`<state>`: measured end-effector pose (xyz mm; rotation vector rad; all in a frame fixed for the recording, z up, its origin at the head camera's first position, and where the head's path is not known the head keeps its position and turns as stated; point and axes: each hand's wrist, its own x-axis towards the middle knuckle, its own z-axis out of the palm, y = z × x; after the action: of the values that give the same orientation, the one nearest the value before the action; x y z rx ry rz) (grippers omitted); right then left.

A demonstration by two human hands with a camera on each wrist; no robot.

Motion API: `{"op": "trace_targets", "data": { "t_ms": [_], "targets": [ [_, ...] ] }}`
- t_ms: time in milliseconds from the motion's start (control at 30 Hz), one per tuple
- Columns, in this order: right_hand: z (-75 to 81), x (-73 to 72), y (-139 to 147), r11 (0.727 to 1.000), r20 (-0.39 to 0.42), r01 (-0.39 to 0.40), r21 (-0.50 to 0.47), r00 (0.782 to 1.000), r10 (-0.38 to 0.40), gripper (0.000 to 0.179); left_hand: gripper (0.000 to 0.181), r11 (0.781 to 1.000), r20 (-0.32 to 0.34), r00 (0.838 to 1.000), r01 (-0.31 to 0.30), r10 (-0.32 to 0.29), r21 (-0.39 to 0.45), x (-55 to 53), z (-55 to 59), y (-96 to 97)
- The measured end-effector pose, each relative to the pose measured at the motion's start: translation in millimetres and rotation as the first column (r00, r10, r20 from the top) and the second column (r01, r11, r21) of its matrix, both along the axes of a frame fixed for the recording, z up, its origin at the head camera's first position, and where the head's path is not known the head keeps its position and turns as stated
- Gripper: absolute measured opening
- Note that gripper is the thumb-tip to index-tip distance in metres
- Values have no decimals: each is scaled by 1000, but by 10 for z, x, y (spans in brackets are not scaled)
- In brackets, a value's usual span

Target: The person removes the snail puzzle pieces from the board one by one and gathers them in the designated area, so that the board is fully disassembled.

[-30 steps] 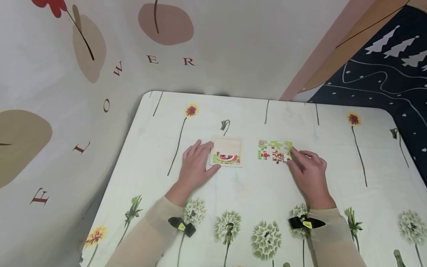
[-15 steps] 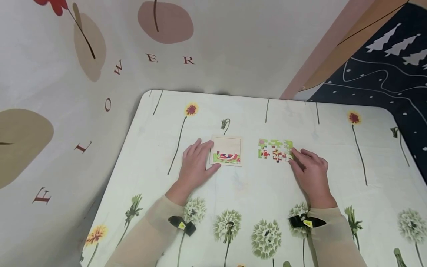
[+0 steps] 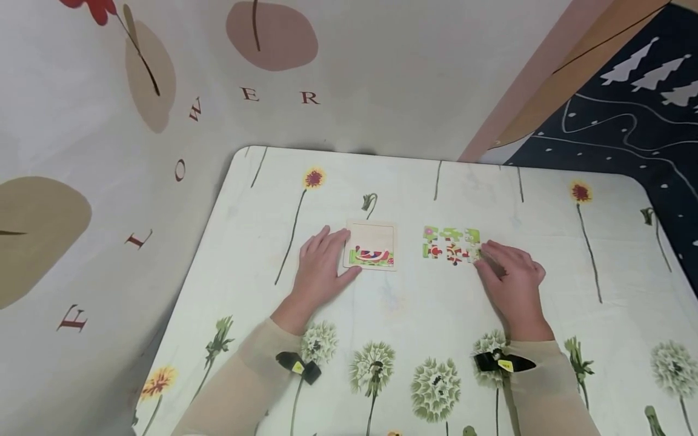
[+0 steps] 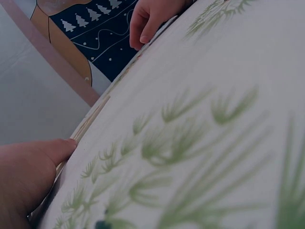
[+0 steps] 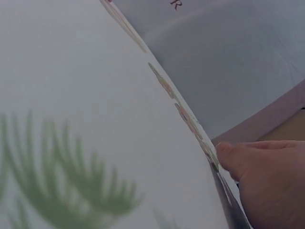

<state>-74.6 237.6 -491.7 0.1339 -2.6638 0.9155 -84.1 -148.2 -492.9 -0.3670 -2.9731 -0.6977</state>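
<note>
A square wooden puzzle tray (image 3: pixel 372 236) lies on the table, its lower strip filled with green, red and blue picture pieces (image 3: pixel 372 257). My left hand (image 3: pixel 319 266) rests spread at the tray's left side, index fingertip at the upper left edge and thumb at the lower edge. To the right lie several loose jigsaw pieces (image 3: pixel 451 249), green above and red below, set close in two rows. At their right edge is my right hand (image 3: pixel 509 278), thumb and index fingertips apart beside the rightmost pieces. In the right wrist view, the right thumb (image 5: pixel 228 151) shows right at the row of pieces.
The table (image 3: pixel 409 315) has a white cloth printed with flowers and dandelions. Its far edge meets a wall (image 3: pixel 382 109) covered in printed fabric. A dark blue panel with white trees (image 3: pixel 643 103) hangs at the back right. Black camera straps (image 3: pixel 504 362) sit on both sleeves.
My right hand has shifted slightly right, its index finger drawing back from the rightmost piece. My left hand and the tray stay where they were.
</note>
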Motion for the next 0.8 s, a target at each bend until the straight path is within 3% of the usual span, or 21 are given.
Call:
{"op": "trace_targets", "data": {
  "t_ms": [100, 333, 800],
  "targets": [
    [3, 7, 28, 999, -26, 27, -39, 999, -28, 35, 76, 1000, 1, 1000, 6, -6, -2, -8, -4, 5],
    [-15, -4, 39, 999, -17, 39, -31, 999, -39, 30, 77, 1000, 1, 1000, 3, -3, -1, 0, -2, -3],
    [13, -11, -166, 997, -67, -34, -66, 997, 30, 26, 77, 1000, -3, 1000, 3, -3, -17, 7, -3, -4]
  ]
}}
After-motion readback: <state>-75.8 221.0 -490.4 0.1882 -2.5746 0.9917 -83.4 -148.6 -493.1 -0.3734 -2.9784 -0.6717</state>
